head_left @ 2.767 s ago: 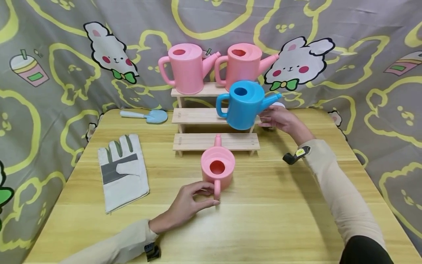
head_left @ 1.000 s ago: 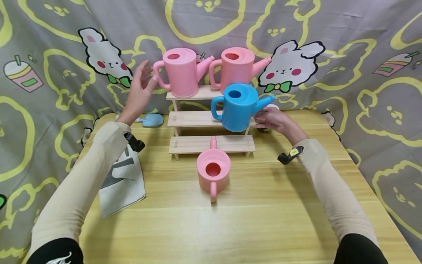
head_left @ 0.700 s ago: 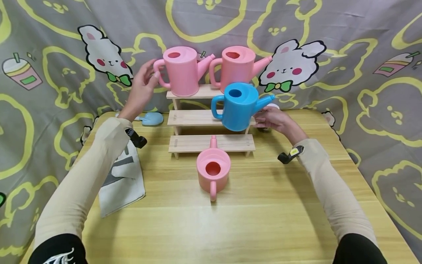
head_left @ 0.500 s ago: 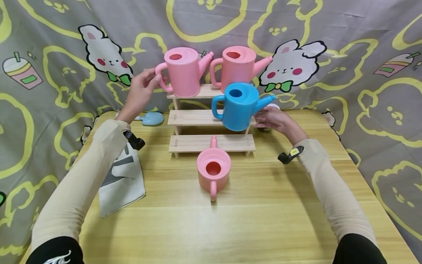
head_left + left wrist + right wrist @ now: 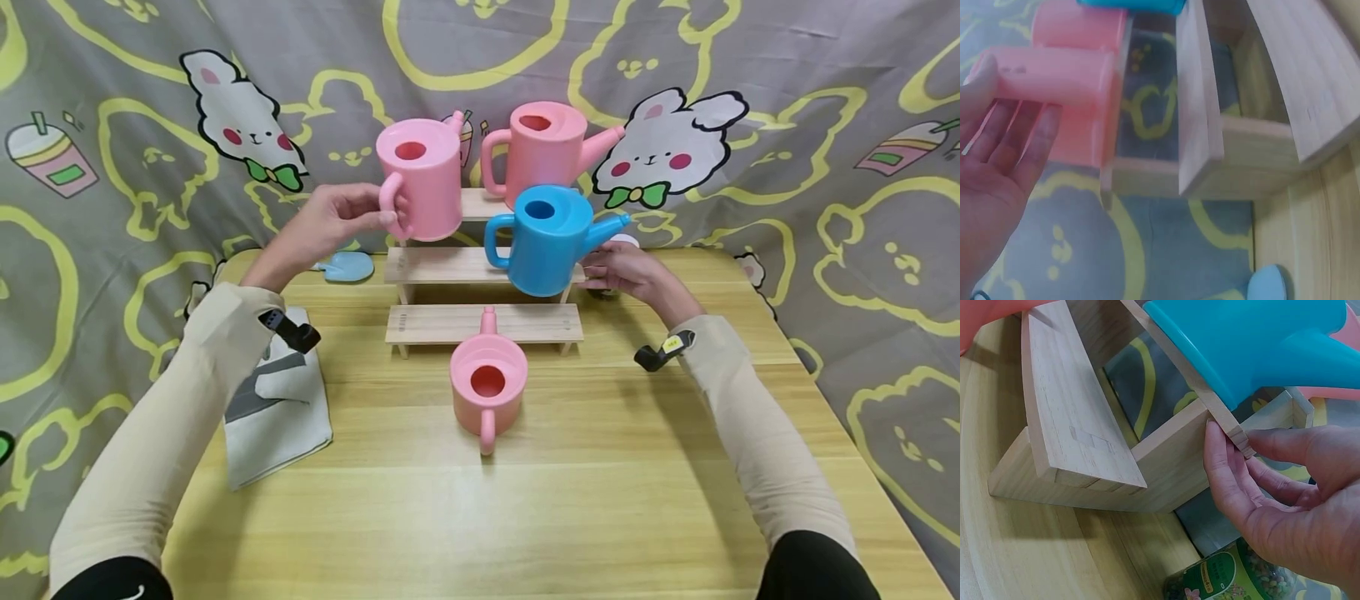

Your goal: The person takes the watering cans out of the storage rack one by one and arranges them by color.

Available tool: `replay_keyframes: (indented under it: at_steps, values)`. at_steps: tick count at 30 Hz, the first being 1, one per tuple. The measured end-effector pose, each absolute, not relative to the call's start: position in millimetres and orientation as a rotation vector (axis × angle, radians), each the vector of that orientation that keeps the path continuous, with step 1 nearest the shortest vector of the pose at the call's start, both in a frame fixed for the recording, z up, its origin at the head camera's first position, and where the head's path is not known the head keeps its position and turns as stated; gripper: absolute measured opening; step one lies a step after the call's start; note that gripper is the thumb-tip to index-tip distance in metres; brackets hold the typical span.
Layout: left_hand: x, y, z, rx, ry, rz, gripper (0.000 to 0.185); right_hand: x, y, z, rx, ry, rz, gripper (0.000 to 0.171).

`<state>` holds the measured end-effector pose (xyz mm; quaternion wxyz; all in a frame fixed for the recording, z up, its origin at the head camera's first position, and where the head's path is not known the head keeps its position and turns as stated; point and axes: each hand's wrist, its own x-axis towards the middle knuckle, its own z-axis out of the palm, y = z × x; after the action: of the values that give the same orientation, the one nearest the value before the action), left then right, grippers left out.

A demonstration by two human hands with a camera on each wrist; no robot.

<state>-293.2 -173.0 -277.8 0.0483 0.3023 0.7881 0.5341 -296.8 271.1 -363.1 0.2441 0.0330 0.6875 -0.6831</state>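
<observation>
Left hand (image 5: pixel 330 225) curled round the handle of a pink can (image 5: pixel 418 177), held lifted just off the top step of the wooden rack (image 5: pixel 442 265), spout pointing back toward the cloth. Right hand (image 5: pixel 626 271) resting at the rack's right end, fingers (image 5: pixel 1229 478) pressed against the end of the middle step, thumb alongside, pinching the edge. Blue can (image 5: pixel 546 240) standing on the middle step right next to that hand, spout reaching out above it. Second pink can (image 5: pixel 546 154) on the top step, just right of the lifted one and behind the blue. Third pink can (image 5: pixel 487 390) on the table (image 5: pixel 600 500) in front of the bottom step, handle toward the person, straight below the lifted can. Work glove (image 5: pixel 277 408) flat on the table to the left, partly under the left sleeve. Small blue trowel (image 5: pixel 345 267) left of the rack, beneath the left wrist. Green-labelled jar (image 5: pixel 1235 578) under the right palm in the wrist view, mostly hidden by the hand in the head view. Bunny-print cloth (image 5: pixel 825 125) hung behind everything.
</observation>
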Motion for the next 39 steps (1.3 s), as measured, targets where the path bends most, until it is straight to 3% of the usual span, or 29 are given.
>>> replay_keyframes:
  at_steps: [16, 39]
  values:
    - [-234, -162, -300, 1.014, 2.516, 1.613, 0.022, -294, 273, -364, 0.092, 1.868, -1.886, 0.025]
    - [-158, -194, -364, 0.967, 2.456, 1.702, 0.023, -297, 273, -365, 0.082, 1.844, -1.879, 0.022]
